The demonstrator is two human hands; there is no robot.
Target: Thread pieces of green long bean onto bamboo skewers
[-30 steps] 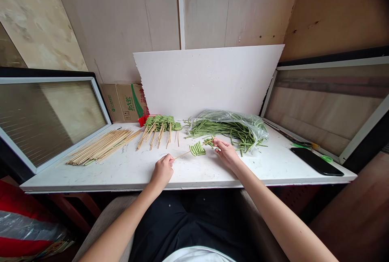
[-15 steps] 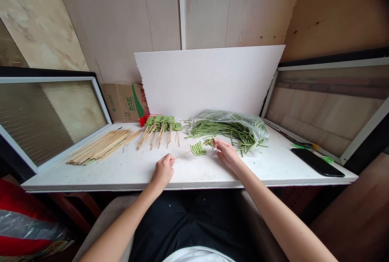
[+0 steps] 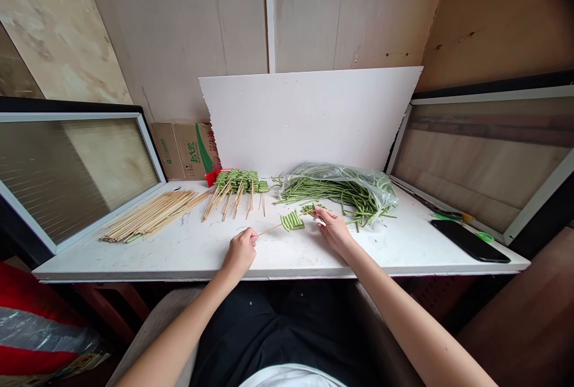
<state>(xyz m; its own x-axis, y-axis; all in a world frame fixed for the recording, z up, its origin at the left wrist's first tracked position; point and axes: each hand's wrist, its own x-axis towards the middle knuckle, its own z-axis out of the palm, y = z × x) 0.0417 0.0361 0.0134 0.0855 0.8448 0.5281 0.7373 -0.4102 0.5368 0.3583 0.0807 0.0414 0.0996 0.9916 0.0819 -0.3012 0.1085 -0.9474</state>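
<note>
My left hand (image 3: 241,251) is closed on the near end of a bamboo skewer (image 3: 270,229). The skewer's far end carries a row of short green bean pieces (image 3: 292,220) lying on the white table (image 3: 188,249). My right hand (image 3: 332,225) rests just right of that row. Its fingertips pinch among small cut bean pieces (image 3: 309,209) at the skewer's tip. A clear plastic bag of long green beans (image 3: 341,189) lies behind my right hand.
Finished bean skewers (image 3: 237,186) are piled at the back centre, and loose bare skewers (image 3: 152,215) lie to the left. A black phone (image 3: 469,240) and green-handled scissors (image 3: 452,216) lie at the right. A white board (image 3: 305,118) leans on the wall beside a cardboard box (image 3: 186,151).
Almost nothing has moved. My right hand's fingers have shifted slightly at the cut bean pieces; my left hand keeps its hold on the skewer.
</note>
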